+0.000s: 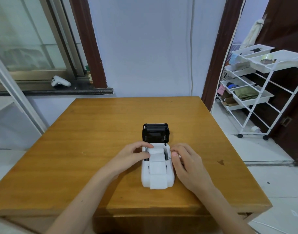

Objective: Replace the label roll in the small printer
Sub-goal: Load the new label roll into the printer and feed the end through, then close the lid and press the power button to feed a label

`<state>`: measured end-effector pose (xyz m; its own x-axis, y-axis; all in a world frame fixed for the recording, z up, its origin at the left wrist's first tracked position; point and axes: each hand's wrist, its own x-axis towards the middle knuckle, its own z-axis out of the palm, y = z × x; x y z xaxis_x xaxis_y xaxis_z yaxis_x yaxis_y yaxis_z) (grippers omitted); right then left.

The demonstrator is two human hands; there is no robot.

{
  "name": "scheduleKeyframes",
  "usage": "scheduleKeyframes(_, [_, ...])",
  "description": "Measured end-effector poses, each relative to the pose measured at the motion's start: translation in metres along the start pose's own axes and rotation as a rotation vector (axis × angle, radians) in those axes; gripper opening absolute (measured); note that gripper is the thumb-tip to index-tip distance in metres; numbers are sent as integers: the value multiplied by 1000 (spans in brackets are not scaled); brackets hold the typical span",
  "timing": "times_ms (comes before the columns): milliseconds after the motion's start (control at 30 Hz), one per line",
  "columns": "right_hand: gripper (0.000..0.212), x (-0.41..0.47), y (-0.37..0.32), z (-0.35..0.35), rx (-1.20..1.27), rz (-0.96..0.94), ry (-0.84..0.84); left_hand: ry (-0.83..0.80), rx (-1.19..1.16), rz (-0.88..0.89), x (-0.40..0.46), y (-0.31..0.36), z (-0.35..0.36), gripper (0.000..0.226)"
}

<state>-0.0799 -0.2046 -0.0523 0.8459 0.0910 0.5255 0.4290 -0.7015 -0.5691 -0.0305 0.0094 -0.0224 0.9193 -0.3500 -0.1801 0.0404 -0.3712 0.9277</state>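
Observation:
A small white printer [145, 176] sits on the wooden table [94, 132], its black lid [155, 133] standing open at the far end. A white label roll [156, 152] lies in the open bay, and its paper strip [157, 173] runs forward over the printer's front. My left hand [134, 156] rests against the printer's left side, thumb and forefinger touching the roll. My right hand [183, 159] is at the printer's right side, fingers curled against its edge.
A white wire trolley [256, 92] with trays of odds and ends stands at the right by a dark door. A white game controller [60, 81] lies on the window sill at the back left. The table's front edge is near my arms.

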Motion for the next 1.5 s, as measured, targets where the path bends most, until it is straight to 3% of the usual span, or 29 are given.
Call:
scheduleKeyframes(133, [36, 2, 0, -3, 105, 73, 83, 17, -49, 46, -3, -3, 2, 28])
scheduleKeyframes(233, [40, 14, -1, -10, 210, 176, 143, 120, -182, 90, -4, -8, 3, 21])
scheduleKeyframes(333, [47, 37, -8, -11, 433, 307, 24, 202, -371, 118, -1, -12, 4, 15])
scheduleKeyframes(500, [42, 61, -14, -3, 712, 437, -130, 123, -307, 165, -3, -12, 4, 49])
scheduleKeyframes(667, [30, 42, -18, -9, 650, 365, -67, 51, -199, 191, -7, -14, 2, 43])
scheduleKeyframes(833, [21, 27, -14, -8, 567, 326, -79, 98, -204, 183, -10, -14, 6, 28])
scheduleKeyframes(1000, [24, 20, -9, -3, 636, 368, -105, 99, -187, 184, -6, -18, 9, 14])
scheduleKeyframes(1333, [27, 29, -3, -10, 597, 371, -272, 53, -110, 206, 0, -22, 5, 51])
scheduleKeyframes(1500, [28, 36, -3, -13, 542, 313, -374, -43, -40, 185, 3, -19, -2, 49])
